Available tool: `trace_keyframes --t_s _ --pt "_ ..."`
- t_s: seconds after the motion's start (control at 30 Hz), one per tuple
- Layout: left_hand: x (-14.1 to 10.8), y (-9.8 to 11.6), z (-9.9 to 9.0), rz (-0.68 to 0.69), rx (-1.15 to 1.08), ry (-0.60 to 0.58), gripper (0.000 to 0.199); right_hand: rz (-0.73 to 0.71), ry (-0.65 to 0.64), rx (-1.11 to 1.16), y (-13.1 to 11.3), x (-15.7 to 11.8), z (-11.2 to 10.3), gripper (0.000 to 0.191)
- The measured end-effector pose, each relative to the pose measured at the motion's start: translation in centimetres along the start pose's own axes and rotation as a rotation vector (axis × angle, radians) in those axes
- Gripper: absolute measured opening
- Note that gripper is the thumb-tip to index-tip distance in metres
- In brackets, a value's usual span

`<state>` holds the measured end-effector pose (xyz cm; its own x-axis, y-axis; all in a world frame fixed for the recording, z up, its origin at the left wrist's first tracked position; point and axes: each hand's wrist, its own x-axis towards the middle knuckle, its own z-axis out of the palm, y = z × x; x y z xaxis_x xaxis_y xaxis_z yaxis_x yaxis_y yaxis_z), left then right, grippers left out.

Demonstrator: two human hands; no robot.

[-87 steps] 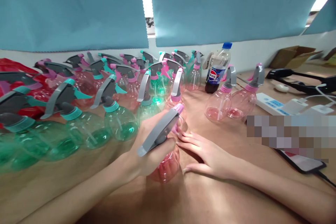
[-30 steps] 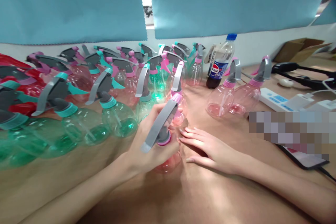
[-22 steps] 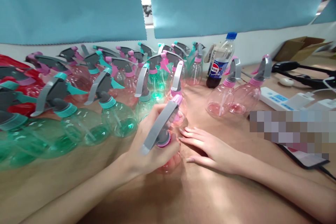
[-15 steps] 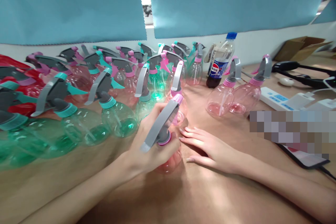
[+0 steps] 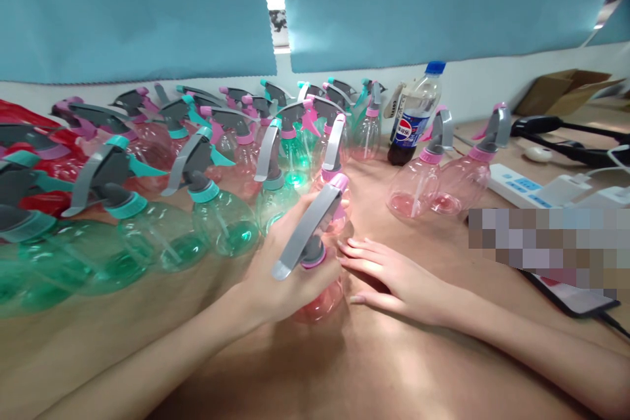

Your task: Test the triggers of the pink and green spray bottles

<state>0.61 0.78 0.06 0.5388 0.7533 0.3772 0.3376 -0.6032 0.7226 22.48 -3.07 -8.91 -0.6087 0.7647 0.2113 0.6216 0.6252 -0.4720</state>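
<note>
My left hand [image 5: 275,275] is wrapped round the neck of a pink spray bottle [image 5: 322,302] with a grey and pink trigger head, low at the centre. Its fingertips are partly hidden by the bottle. My right hand [image 5: 398,279] lies on the table just right of this bottle, fingers spread and holding nothing. Right behind the held bottle stands another pink spray bottle [image 5: 335,174]. Green spray bottles [image 5: 226,226] with teal collars line up to the left of my left hand.
Several more pink and green spray bottles crowd the back left. Two pink bottles [image 5: 413,190] stand right of centre, near a cola bottle [image 5: 411,125]. Farther right are a power strip [image 5: 516,184], black glasses [image 5: 566,138], a cardboard box [image 5: 561,92] and a device with a cable.
The held spray bottle and my left hand have shifted slightly to the right. My right hand has stayed in place.
</note>
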Motion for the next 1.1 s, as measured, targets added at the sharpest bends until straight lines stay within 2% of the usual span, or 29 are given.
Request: trace_keyframes --t_s 0.13,0.33,0.63,1.1 --pt "-0.05 -0.26 0.17 0.013 -0.003 -0.002 0.028 0.003 -0.003 -0.014 0.01 0.0 0.0 0.054" --pt "-0.16 -0.3 0.28 0.034 -0.041 -0.007 0.031 -0.002 -0.03 -0.042 0.08 0.06 -0.07 0.055" --pt "0.08 0.11 0.17 0.014 -0.071 -0.027 0.007 0.006 -0.041 -0.058 -0.05 0.08 -0.16 0.055" --pt "-0.08 0.01 0.17 -0.014 0.022 -0.063 0.011 0.0 -0.036 -0.057 0.17 0.01 0.02 0.055"
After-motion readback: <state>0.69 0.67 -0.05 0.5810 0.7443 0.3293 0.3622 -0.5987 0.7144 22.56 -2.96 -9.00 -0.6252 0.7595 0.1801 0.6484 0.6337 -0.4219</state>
